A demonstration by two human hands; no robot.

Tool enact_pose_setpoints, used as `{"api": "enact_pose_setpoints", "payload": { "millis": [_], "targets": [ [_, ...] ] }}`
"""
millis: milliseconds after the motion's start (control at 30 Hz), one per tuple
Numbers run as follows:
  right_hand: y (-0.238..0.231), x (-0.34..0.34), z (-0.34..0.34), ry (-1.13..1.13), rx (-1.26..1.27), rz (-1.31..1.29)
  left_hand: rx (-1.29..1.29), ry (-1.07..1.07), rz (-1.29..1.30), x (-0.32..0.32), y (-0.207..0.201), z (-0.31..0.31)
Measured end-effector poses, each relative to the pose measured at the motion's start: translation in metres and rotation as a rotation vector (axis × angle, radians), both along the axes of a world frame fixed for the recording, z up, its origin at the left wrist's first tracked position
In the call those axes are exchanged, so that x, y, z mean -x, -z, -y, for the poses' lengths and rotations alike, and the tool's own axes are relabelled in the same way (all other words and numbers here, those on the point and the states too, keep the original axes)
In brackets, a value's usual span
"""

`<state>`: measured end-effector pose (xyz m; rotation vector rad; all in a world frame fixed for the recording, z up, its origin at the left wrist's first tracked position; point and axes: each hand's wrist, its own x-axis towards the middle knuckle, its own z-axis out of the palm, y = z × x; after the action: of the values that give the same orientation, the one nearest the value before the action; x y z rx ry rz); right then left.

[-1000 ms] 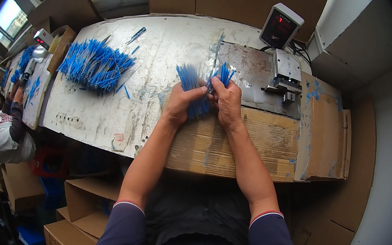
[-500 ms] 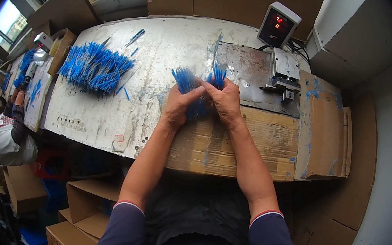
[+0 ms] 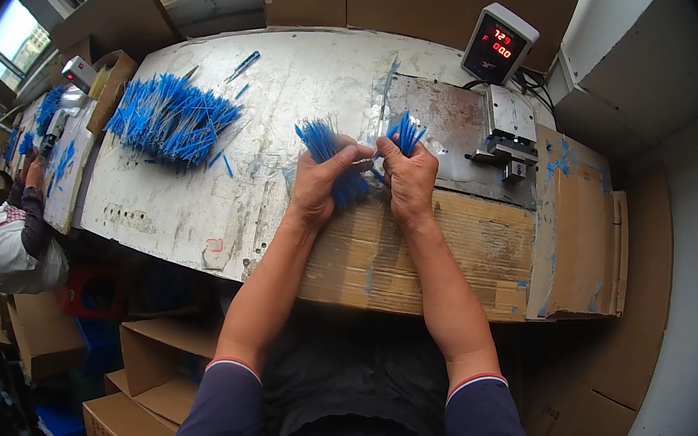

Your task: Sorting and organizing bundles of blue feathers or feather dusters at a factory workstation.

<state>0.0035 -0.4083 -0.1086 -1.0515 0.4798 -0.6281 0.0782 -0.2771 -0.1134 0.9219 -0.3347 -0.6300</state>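
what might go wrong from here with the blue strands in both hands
The larger blue bundle in the left hand fans out at its top, so strands might slip loose.

The right hand holds a smaller blue bundle close beside it, so the two could get mixed or snag on each other.

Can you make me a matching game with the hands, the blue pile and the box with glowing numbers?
Column one:
1. left hand
2. right hand
3. blue pile
4. number box

Column two:
A. lies on the table, to the left of both hands
B. holds the smaller blue bundle
C. glows red
D. holds the bigger blue bundle

Right pairs: 1-D, 2-B, 3-A, 4-C.
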Motion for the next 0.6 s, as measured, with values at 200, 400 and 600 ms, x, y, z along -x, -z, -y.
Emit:
{"api": "enact_pose_setpoints", "payload": {
  "millis": [200,400,600],
  "targets": [
    [-0.001,-0.001,0.004,0.163,-0.074,0.161,0.122,-0.088,-0.021,-0.004,0.004,-0.001],
    [-0.010,0.002,0.008,0.312,-0.162,0.208,0.211,-0.225,-0.142,-0.005,0.010,0.002],
    [-0.017,0.021,0.051,0.511,0.051,0.178,0.242,-0.335,-0.259,-0.023,0.013,-0.015]
  ]
}}
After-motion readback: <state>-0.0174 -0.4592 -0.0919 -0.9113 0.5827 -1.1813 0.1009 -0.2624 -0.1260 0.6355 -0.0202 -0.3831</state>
